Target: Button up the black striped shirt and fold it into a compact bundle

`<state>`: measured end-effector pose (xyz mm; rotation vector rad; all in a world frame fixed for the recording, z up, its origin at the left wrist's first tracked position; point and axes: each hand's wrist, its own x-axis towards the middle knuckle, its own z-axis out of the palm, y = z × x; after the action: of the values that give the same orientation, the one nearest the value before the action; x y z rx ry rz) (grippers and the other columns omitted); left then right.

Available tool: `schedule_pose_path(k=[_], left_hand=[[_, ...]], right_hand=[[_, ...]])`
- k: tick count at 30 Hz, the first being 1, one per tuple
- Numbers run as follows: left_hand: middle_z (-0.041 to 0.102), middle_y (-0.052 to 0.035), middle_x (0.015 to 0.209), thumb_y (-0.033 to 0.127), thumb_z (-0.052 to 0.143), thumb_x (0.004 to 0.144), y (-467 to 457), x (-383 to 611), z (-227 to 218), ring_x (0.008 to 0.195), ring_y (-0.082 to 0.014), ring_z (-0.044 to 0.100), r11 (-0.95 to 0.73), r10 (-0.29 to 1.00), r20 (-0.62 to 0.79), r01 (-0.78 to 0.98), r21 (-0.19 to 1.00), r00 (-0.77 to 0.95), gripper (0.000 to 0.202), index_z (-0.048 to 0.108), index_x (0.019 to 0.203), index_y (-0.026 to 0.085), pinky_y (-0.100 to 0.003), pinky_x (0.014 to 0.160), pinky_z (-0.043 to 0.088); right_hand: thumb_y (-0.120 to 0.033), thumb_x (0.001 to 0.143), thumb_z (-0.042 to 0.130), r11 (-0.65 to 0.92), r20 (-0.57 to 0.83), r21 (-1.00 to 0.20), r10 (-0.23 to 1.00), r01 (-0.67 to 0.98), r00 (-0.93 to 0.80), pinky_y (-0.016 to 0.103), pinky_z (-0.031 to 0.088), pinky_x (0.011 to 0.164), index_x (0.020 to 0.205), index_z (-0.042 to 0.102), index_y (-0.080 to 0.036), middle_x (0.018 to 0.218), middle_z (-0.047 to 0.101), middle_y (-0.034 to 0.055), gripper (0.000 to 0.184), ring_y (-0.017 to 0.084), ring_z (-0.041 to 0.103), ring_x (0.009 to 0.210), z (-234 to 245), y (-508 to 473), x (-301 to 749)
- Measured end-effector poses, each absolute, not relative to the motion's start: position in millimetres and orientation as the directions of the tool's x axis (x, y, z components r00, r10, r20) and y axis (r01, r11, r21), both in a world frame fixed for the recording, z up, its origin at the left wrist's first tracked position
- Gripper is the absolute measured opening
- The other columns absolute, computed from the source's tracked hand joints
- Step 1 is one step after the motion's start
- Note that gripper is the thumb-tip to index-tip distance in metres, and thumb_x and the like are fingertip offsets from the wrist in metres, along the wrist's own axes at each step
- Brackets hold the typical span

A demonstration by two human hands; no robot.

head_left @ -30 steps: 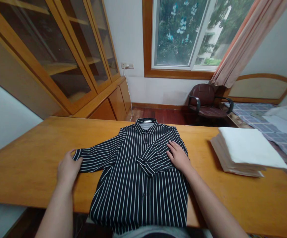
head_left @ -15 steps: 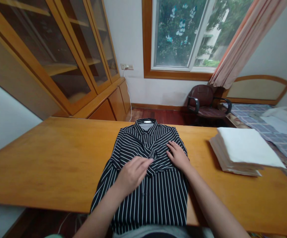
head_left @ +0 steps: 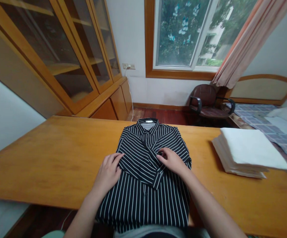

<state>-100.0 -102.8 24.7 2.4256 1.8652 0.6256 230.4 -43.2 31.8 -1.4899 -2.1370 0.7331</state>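
Note:
A black shirt with white stripes [head_left: 145, 195] lies front up on the wooden table [head_left: 46, 158], collar away from me, hem hanging over the near edge. Both sleeves are folded across the chest, the left one on top. My left hand [head_left: 107, 172] rests flat on the shirt's left edge, fingers stretched out. My right hand [head_left: 172, 161] lies on the crossed sleeves at the right of the chest, fingers pressed down on the cloth.
A stack of white folded cloths [head_left: 247, 152] sits on the table's right side. Behind the table are a glass-door wooden cabinet [head_left: 66, 56], a brown armchair [head_left: 208, 102], a window and a bed [head_left: 269, 122] at the far right.
My left hand carried the left sleeve from the table across the chest, laid it over the right sleeve, then drew back to the shirt's left edge. My right hand shifted slightly left.

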Motion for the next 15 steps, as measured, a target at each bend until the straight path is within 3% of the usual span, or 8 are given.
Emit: schedule_pose_path(k=[2, 6, 9, 15], left_hand=[[0.051, -0.0081, 0.132, 0.013, 0.046, 0.082, -98.9, -112.8, 18.7, 0.122, -0.0302, 0.047, -0.226, 0.954, 0.249, 0.945, 0.237, 0.166, 0.057, 0.047, 0.138, 0.025, -0.052, 0.106, 0.044], [0.052, -0.0075, 0.129, 0.019, 0.046, 0.085, -87.4, -121.0, 9.5, 0.118, -0.0292, 0.049, -0.165, 0.977, 0.175, 0.953, 0.254, 0.123, 0.052, 0.049, 0.137, 0.024, -0.049, 0.104, 0.046], [0.052, -0.0077, 0.129, 0.019, 0.047, 0.086, -76.7, -118.6, 7.5, 0.116, -0.028, 0.05, -0.166, 0.979, 0.157, 0.953, 0.254, 0.128, 0.05, 0.05, 0.136, 0.023, -0.046, 0.103, 0.046], [0.056, -0.0093, 0.12, 0.021, 0.046, 0.087, -65.0, -119.9, 10.2, 0.109, -0.0262, 0.056, -0.113, 0.981, 0.183, 0.965, 0.238, 0.07, 0.043, 0.056, 0.129, 0.022, -0.04, 0.096, 0.05]], right_hand=[[-0.045, 0.086, 0.064, 0.241, -0.04, -0.649, 0.936, 0.722, -0.349, 0.033, 0.049, 0.08, 0.122, 0.06, -0.022, 0.098, 0.069, 0.0058, 0.042, 0.022, 0.066, 0.09, 34.1, -47.8, 221.0], [-0.027, 0.079, 0.068, 0.182, -0.11, -0.663, 0.936, 0.726, -0.335, 0.037, 0.047, 0.091, 0.132, 0.052, -0.023, 0.118, 0.067, 0.0101, 0.055, 0.027, 0.064, 0.107, 28.6, -51.7, 210.7], [-0.021, 0.082, 0.061, 0.114, -0.148, -0.739, 0.934, 0.664, -0.325, 0.038, 0.046, 0.095, 0.133, 0.05, -0.023, 0.116, 0.067, 0.0092, 0.053, 0.026, 0.063, 0.111, 25.6, -50.4, 208.4], [-0.027, 0.088, 0.055, 0.007, -0.12, -0.89, 0.961, 0.456, -0.249, 0.037, 0.041, 0.103, 0.131, 0.051, -0.026, 0.122, 0.062, 0.0055, 0.043, 0.023, 0.055, 0.123, 30.8, -43.5, 206.8]])
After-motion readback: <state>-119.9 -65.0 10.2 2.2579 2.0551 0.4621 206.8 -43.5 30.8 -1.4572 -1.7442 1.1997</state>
